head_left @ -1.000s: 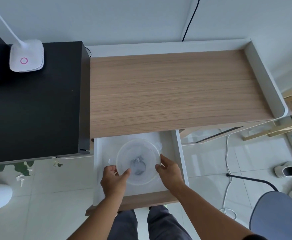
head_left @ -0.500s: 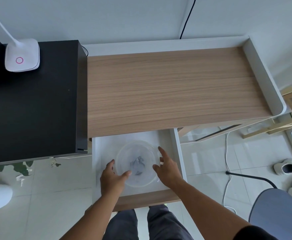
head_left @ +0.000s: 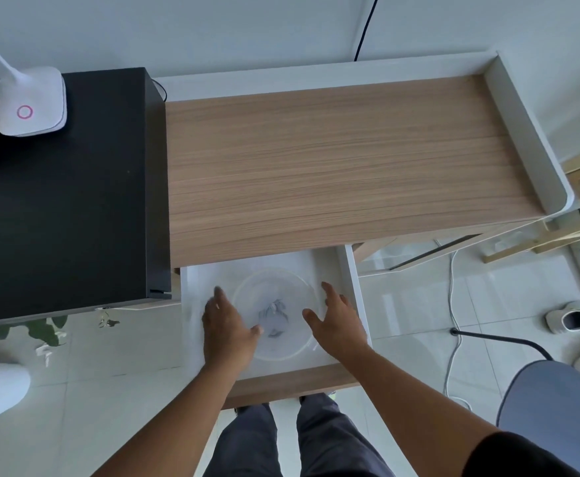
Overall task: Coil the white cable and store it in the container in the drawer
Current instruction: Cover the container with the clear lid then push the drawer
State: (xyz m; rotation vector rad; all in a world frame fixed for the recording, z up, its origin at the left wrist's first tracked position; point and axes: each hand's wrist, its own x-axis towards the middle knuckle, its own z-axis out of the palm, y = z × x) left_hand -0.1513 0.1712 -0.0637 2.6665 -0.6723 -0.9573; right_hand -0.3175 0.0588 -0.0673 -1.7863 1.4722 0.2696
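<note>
A round clear plastic container [head_left: 275,290] with its lid on sits in the open white drawer [head_left: 355,280] under the wooden desk. A pale, greyish bundle [head_left: 273,318] shows through the lid; it looks like the coiled cable, though it is blurred. My left hand [head_left: 225,325] hovers at the container's left side, fingers spread, thumb near the lid. My right hand [head_left: 338,320] is open at its right side, just off the rim. Neither hand holds anything.
The wooden desk top [head_left: 343,166] lies beyond the drawer, a black cabinet [head_left: 65,201] with a white lamp base [head_left: 29,105] to its left. A white cord [head_left: 452,304] trails on the floor at right, near a grey chair [head_left: 553,404] and slippers [head_left: 577,316].
Both hands have let go of the container's lid and drawn apart with fingers spread. The container stays in the drawer.
</note>
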